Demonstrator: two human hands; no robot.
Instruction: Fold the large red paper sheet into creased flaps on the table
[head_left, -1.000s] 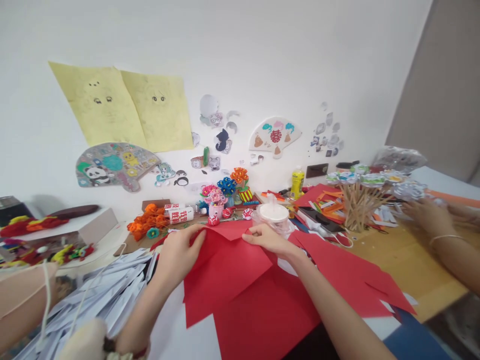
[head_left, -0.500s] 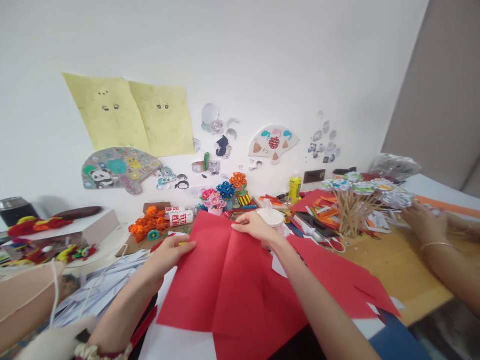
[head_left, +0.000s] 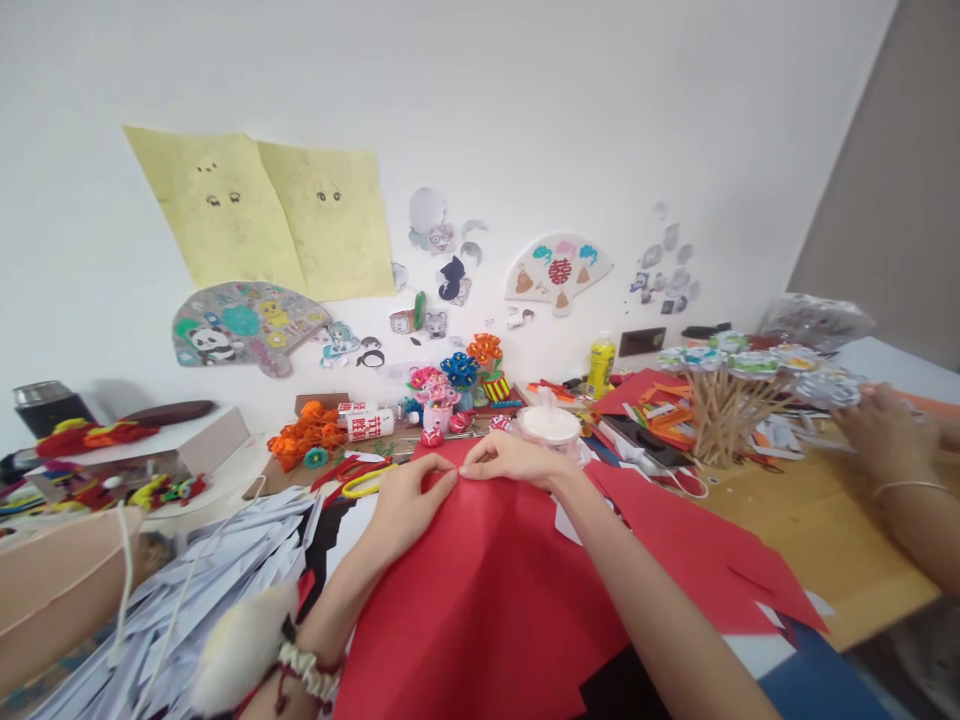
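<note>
A large sheet of red paper is held up in front of me, bent down its middle. At its top edge my left hand pinches the paper between thumb and fingers. Right beside it, my right hand pinches the same edge, the two sets of fingertips nearly touching. The lower part of the sheet hangs toward me over other papers. Yellow-handled scissors lie just left of my left hand. Behind my right hand stands a white lidded container.
White paper strips are heaped at left. More red paper lies to the right. Craft flowers and a yellow bottle stand along the wall. A co-worker's hand is by paper flowers on sticks.
My left hand has moved from the paper's left side to its top edge, meeting my right hand. The sheet's left part has swung inward, uncovering the yellow-handled scissors.
</note>
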